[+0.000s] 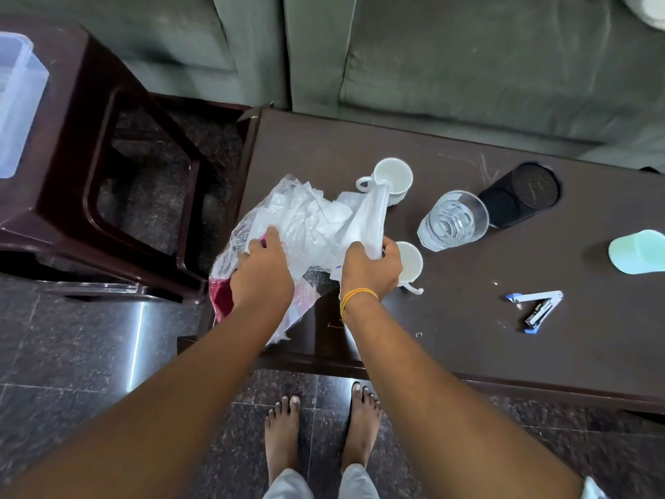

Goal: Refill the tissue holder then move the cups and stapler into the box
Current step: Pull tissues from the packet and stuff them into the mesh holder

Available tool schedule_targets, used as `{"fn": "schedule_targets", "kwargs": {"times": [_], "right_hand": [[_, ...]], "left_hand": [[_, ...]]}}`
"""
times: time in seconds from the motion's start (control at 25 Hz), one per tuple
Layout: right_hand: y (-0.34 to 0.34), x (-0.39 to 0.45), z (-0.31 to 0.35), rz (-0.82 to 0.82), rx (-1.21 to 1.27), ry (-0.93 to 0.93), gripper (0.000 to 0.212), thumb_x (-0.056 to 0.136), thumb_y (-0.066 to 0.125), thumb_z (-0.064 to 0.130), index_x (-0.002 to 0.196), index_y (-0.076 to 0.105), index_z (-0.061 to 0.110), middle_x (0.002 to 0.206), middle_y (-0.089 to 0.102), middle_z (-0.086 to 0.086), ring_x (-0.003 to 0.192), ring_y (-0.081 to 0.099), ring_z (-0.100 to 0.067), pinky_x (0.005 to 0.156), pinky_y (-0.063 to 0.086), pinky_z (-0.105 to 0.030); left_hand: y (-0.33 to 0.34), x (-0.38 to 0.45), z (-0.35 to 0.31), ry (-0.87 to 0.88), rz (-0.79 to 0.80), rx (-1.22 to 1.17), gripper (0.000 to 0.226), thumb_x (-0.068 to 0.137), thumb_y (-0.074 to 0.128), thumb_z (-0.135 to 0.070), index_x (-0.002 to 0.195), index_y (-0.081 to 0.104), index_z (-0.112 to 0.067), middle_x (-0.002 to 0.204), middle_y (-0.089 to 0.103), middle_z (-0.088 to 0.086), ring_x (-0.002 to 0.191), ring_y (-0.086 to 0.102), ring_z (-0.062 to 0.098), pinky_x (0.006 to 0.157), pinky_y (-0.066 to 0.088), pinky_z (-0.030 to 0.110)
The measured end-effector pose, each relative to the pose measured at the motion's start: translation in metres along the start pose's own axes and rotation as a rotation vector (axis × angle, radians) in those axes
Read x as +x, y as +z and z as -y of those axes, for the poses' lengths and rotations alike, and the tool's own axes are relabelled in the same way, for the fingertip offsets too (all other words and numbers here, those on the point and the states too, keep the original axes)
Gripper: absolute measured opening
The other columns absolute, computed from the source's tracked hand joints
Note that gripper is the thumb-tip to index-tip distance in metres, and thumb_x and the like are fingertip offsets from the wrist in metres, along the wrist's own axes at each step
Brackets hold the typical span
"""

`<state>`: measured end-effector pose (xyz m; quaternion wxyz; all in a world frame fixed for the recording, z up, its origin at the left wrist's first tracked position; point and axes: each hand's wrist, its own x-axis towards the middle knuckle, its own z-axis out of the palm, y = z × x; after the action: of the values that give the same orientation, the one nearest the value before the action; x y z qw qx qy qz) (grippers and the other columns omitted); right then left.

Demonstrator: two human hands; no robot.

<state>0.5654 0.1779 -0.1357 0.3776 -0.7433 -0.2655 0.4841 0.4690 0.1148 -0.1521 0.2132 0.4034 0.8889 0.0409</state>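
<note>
A crinkled clear plastic pack of white tissues (288, 217) lies at the left end of the dark table (467, 336). My left hand (262, 271) grips the pack's near side. My right hand (370, 268) pinches a bunch of white tissues (367, 217) drawn up from it. One white cup (392, 176) stands behind the pack, another white cup (410, 262) just right of my right hand. A clear glass (451, 219), a black mesh holder (521, 194) on its side, a mint cup (638, 252) and an opened blue stapler (536, 307) lie further right.
A dark plastic stool (90, 174) stands left of the table with a clear plastic box (18, 99) on top. A grey sofa (467, 66) runs behind the table. My bare feet (320, 433) are on the dark tiled floor in front.
</note>
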Motion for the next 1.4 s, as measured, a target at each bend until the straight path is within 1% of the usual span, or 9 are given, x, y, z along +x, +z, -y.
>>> {"fn": "schedule_targets", "kwargs": {"times": [0.2,0.4,0.6,0.72,0.8,1.0,1.12,1.24,1.4], "right_hand": [[-0.016,0.007,0.029,0.049,0.049,-0.062,0.035,0.072,0.058,0.005,0.096,0.061,0.03,0.089,0.068,0.005,0.081,0.064,-0.016,0.052,0.044,-0.009],[-0.03,0.014,0.06,0.058,0.04,-0.038,0.036,0.072,0.057,0.005,0.1,0.065,0.026,0.091,0.069,0.007,0.087,0.066,-0.019,0.08,0.056,-0.031],[-0.047,0.022,0.093,0.141,0.167,0.003,0.028,0.075,0.054,-0.003,0.085,0.066,0.02,0.083,0.066,0.001,0.075,0.06,-0.018,0.067,0.051,-0.027],[-0.057,0.03,0.108,0.267,0.258,0.157,0.025,0.073,0.05,-0.008,0.081,0.066,0.011,0.08,0.061,-0.007,0.074,0.053,-0.026,0.071,0.046,-0.03],[-0.066,0.03,0.114,0.368,0.321,0.255,0.026,0.07,0.048,-0.004,0.09,0.063,0.004,0.092,0.057,-0.015,0.084,0.051,-0.032,0.08,0.043,-0.042],[-0.09,0.041,0.12,0.538,0.496,0.362,0.025,0.075,0.041,-0.002,0.087,0.063,0.003,0.086,0.062,-0.016,0.078,0.058,-0.036,0.086,0.049,-0.049],[-0.095,0.052,0.122,0.517,0.431,0.346,0.031,0.076,0.044,-0.003,0.099,0.063,0.004,0.101,0.061,-0.02,0.092,0.058,-0.038,0.096,0.044,-0.059],[-0.097,0.071,0.125,0.403,0.276,0.219,0.03,0.074,0.05,-0.009,0.097,0.065,0.003,0.1,0.065,-0.019,0.088,0.06,-0.034,0.09,0.05,-0.053],[-0.098,0.085,0.126,0.27,0.128,0.048,0.039,0.075,0.055,-0.006,0.112,0.063,0.006,0.1,0.069,-0.011,0.084,0.063,-0.024,0.073,0.055,-0.032]], "left_hand": [[-0.01,-0.01,-0.021,0.111,-0.042,0.101,0.105,0.077,0.068,-0.032,0.151,-0.004,-0.013,0.156,0.017,0.022,0.145,0.019,0.036,0.114,0.026,0.051],[-0.031,-0.012,-0.05,0.331,0.007,0.086,0.104,0.074,0.059,-0.058,0.151,-0.002,-0.024,0.162,0.0,0.013,0.15,0.001,0.03,0.114,0.008,0.062],[-0.049,-0.006,-0.083,0.466,-0.069,-0.205,0.061,0.092,0.043,-0.032,0.148,0.028,-0.015,0.159,0.022,0.009,0.147,0.019,0.022,0.117,0.014,0.041],[-0.057,-0.005,-0.11,0.391,0.075,-0.7,0.037,0.098,0.038,-0.025,0.134,0.044,-0.019,0.125,0.056,-0.006,0.119,0.049,0.018,0.093,0.037,0.022],[-0.061,-0.007,-0.126,0.253,0.143,-0.901,0.033,0.101,0.035,-0.03,0.128,0.049,-0.02,0.106,0.059,-0.012,0.105,0.054,0.017,0.087,0.044,0.027],[-0.074,-0.004,-0.158,-0.047,0.424,-1.212,0.04,0.101,0.03,-0.045,0.1,0.061,-0.019,0.105,0.066,0.007,0.102,0.062,0.03,0.096,0.05,0.045],[-0.078,0.001,-0.171,-0.147,0.522,-1.317,0.036,0.096,0.045,-0.043,0.103,0.065,-0.014,0.115,0.068,0.015,0.106,0.064,0.035,0.097,0.05,0.052],[-0.073,0.004,-0.189,-0.073,0.408,-1.248,0.014,0.092,0.058,-0.022,0.092,0.067,-0.012,0.106,0.069,0.012,0.098,0.065,0.033,0.095,0.05,0.055],[-0.072,0.01,-0.199,-0.105,0.195,-1.198,0.015,0.082,0.07,-0.013,0.075,0.063,-0.025,0.079,0.068,-0.006,0.077,0.066,0.018,0.075,0.057,0.036]]}}
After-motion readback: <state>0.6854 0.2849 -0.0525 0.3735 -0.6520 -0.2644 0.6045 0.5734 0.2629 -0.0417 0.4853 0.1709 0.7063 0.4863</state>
